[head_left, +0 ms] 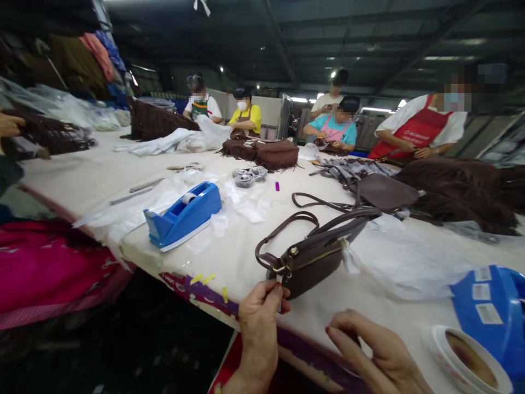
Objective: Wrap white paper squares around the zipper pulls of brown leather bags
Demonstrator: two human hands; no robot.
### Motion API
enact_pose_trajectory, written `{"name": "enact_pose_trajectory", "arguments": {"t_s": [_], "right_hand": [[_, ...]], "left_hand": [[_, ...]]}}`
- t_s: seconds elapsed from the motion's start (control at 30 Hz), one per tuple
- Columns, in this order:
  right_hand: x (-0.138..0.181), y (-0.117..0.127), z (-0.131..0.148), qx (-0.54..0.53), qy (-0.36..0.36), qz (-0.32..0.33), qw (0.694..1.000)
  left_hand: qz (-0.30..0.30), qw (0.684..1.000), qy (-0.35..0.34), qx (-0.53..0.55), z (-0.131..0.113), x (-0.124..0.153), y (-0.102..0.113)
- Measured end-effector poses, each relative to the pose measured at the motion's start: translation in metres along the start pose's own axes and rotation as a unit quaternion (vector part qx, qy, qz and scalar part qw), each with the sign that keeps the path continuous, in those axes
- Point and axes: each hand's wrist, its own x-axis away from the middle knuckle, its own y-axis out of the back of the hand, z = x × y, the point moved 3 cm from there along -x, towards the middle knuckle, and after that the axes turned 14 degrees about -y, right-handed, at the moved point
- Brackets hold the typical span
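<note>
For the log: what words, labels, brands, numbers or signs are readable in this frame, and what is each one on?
No text here can be read.
White stickers on the blue holder at the right edge: printed lines, too blurred to read.
Red apron, far right: white print, too small to read.
Brown handbag: no text visible.
Blue tape dispenser: no text visible.

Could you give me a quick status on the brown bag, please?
Left hand pinching a tab at the brown handbag end. Right hand on table edge, holding nothing. Blue tape dispenser apart, to the left.
</note>
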Motion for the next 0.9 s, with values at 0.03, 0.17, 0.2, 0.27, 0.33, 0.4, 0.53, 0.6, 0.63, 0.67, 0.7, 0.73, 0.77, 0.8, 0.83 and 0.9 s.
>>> {"name": "enact_pose_trajectory", "arguments": {"t_s": [0.03, 0.17, 0.2, 0.27, 0.33, 0.4, 0.53, 0.6, 0.63, 0.67, 0.7, 0.73, 0.77, 0.8, 0.83, 0.9], "right_hand": [[-0.014, -0.008, 0.016, 0.003, 0.047, 0.024, 0.999], [-0.051, -0.029, 0.038, 0.018, 0.084, 0.073, 0.994], [-0.055, -0.032, 0.038, 0.017, 0.078, 0.073, 0.994], [-0.061, -0.036, 0.035, 0.012, 0.064, 0.063, 0.996], [-0.064, -0.038, 0.033, 0.005, 0.05, 0.048, 0.998], [-0.066, -0.04, 0.032, 0.004, 0.032, 0.041, 0.999], [-0.07, -0.042, 0.034, -0.017, -0.047, 0.03, 0.998], [-0.072, -0.044, 0.033, -0.06, -0.106, 0.033, 0.992], [-0.073, -0.045, 0.033, -0.085, -0.134, 0.034, 0.987], [-0.073, -0.046, 0.032, -0.109, -0.157, 0.034, 0.981], [-0.073, -0.046, 0.032, -0.132, -0.174, 0.033, 0.975], [-0.073, -0.047, 0.031, -0.152, -0.188, 0.029, 0.97], [-0.074, -0.047, 0.031, -0.169, -0.198, 0.027, 0.965], [-0.074, -0.048, 0.031, -0.181, -0.206, 0.026, 0.961], [-0.075, -0.048, 0.031, -0.192, -0.211, 0.027, 0.958], [-0.076, -0.049, 0.031, -0.204, -0.225, 0.03, 0.952]], "left_hand": [[0.01, 1.0, -0.001, -0.005, 0.0, 0.001, 0.001], [0.032, 0.999, -0.003, 0.016, 0.004, 0.001, 0.002], [0.033, 0.999, -0.006, 0.022, 0.004, 0.001, 0.002], [0.035, 0.999, -0.011, 0.024, 0.005, 0.001, 0.002], [0.033, 0.999, -0.019, 0.013, 0.005, 0.0, 0.002], [0.034, 0.999, -0.032, -0.011, 0.002, 0.0, 0.003], [0.046, 0.991, -0.1, -0.073, -0.004, 0.0, 0.004], [0.05, 0.983, -0.144, -0.099, -0.005, 0.0, 0.005], [0.05, 0.979, -0.162, -0.11, -0.005, 0.0, 0.005], [0.05, 0.975, -0.178, -0.12, -0.004, 0.0, 0.006], [0.048, 0.972, -0.193, -0.129, -0.003, 0.0, 0.006], [0.048, 0.968, -0.206, -0.137, -0.002, 0.001, 0.006], [0.051, 0.964, -0.216, -0.144, 0.0, 0.001, 0.005], [0.051, 0.961, -0.224, -0.152, 0.001, 0.002, 0.004], [0.044, 0.96, -0.226, -0.157, 0.002, 0.003, 0.004], [0.007, 0.963, -0.217, -0.161, 0.005, 0.005, 0.004]]}}
